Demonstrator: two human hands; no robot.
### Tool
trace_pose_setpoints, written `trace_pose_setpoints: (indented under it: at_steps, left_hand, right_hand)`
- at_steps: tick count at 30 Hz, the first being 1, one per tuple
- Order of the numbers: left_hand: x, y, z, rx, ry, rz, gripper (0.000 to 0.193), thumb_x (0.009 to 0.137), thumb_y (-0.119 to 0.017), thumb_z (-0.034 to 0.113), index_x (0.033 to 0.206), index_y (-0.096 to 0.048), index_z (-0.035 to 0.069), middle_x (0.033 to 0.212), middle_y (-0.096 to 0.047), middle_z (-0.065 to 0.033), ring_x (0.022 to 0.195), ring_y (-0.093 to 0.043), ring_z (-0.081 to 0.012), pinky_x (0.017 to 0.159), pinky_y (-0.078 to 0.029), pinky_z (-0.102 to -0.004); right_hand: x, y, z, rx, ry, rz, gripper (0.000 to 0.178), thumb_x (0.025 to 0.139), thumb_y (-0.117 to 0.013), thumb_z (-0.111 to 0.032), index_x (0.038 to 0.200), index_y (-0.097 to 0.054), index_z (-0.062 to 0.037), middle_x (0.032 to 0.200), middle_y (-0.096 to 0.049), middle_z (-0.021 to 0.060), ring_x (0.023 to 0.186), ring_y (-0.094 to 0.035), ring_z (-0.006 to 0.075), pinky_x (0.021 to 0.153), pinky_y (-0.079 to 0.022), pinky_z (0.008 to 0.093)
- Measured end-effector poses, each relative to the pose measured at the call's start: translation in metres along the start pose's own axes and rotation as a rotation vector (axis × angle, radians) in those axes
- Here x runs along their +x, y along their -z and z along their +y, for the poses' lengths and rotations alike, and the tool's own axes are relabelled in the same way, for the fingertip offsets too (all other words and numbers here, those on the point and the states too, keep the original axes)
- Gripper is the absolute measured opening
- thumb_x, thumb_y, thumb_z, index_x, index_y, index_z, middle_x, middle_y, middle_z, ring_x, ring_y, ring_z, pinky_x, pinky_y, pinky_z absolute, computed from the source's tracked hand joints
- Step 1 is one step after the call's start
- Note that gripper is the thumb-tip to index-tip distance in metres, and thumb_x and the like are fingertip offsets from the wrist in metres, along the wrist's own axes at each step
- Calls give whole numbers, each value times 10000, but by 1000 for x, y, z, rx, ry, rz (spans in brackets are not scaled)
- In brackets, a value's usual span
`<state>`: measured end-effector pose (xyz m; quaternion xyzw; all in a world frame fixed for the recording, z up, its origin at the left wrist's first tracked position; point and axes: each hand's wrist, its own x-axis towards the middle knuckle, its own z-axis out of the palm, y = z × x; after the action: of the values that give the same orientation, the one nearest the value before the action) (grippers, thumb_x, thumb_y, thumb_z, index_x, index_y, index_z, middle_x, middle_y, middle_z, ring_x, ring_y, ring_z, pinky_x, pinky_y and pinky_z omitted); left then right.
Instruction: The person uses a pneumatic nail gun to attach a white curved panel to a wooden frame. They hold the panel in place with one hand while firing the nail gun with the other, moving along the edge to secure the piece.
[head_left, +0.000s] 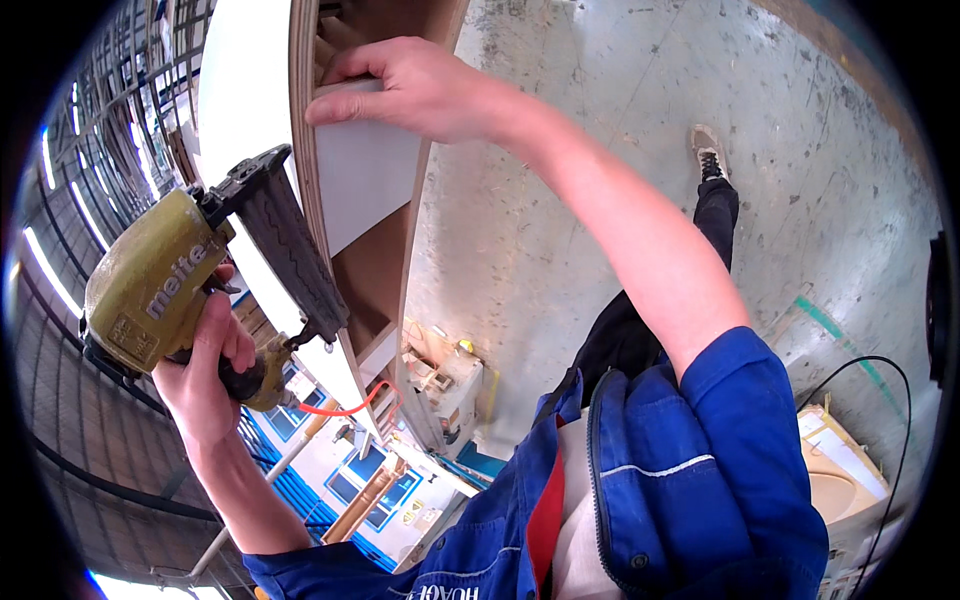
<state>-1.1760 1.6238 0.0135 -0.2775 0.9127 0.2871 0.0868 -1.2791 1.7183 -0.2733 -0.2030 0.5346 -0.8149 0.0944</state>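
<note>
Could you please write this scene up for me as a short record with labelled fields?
Left hand: wrapped around the handle of a bulky olive-green and black metal nail gun
Right hand: thumb and fingers on either side of the edge of a flat white inner board
Workpiece: long, box-like wooden unit with a white outer face and layered brown edges
Gun position: beside the unit; contact cannot be told
Hose: thin orange-red flexible hose at the handle's base
Clothing: blue fabric jacket
Floor: grey, scuffed, hard floor
</note>
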Motion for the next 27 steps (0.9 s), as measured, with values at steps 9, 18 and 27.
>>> trace_pose_setpoints:
  at_steps: [9, 18, 27]
  left_hand:
    - [-2, 9, 11, 118, 79, -16, 276, 912, -689, 97, 1129, -613, -57, 820, -611, -47, 539, -455, -45, 460, -355, -211]
    - [-24, 18, -38, 74, 83, 15, 320, 926, -676, 139, 1169, -606, -59, 718, -515, -1, 531, -445, -66, 492, -357, -235]
    - [-51, 31, -82, 66, 100, 55, 303, 929, -671, 158, 1141, -609, -49, 621, -481, 13, 508, -442, -74, 494, -356, -238]
  right_hand:
    - [-5, -2, -5, -7, -27, 25, 613, 833, -700, -583, 1070, -710, -18, 985, -707, 125, 952, -664, 238, 857, -491, 333]
    - [-40, -38, -30, -720, 322, 470, 1014, 533, -897, -566, 1305, -575, 8, 1081, -664, 192, 1118, -609, 328, 1065, -401, 400]
    - [-46, -66, -35, -515, 204, 409, 1425, 545, -868, -614, 1534, -59, 16, 1490, -240, 318, 1407, -188, 531, 1189, -83, 618]
